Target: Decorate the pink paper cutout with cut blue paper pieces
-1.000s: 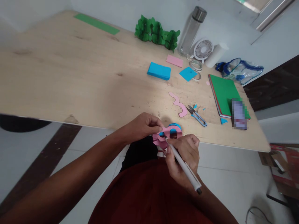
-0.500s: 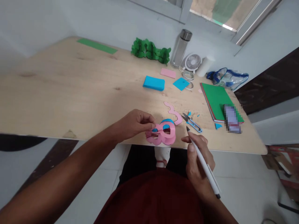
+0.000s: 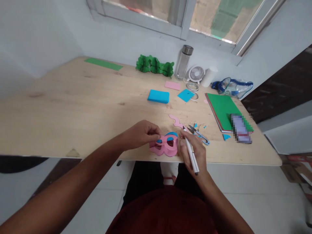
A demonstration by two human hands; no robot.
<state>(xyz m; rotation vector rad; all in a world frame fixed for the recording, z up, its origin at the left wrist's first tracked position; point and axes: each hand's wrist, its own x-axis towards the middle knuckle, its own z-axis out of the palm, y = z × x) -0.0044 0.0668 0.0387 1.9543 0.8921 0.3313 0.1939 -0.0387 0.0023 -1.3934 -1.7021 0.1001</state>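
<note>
My left hand (image 3: 148, 133) pinches the upper left part of a pink paper cutout (image 3: 168, 149), which has looped holes and lies at the table's front edge. Blue paper (image 3: 172, 134) shows behind and through it. In my right hand (image 3: 196, 148) is a white marker pen (image 3: 191, 152), its dark tip pointing up and away from me. The fingers of that hand are close to the cutout's right side; whether they touch it I cannot tell. Just beyond lie a wavy pink paper scrap (image 3: 175, 121) and blue-handled thread snips (image 3: 200, 135).
Behind are a blue paper stack (image 3: 158, 96), a blue square (image 3: 186, 95), a pink slip (image 3: 172, 85) and tape rolls (image 3: 192, 86). Along the wall stand green folded paper (image 3: 154, 66), a bottle (image 3: 183, 63) and a small fan (image 3: 196, 74). A phone (image 3: 240, 126) overlaps a green pad (image 3: 223, 109).
My right hand with the marker pen has moved left, up beside the pink cutout. My left hand keeps its pinch. The camera view has tilted up somewhat.
</note>
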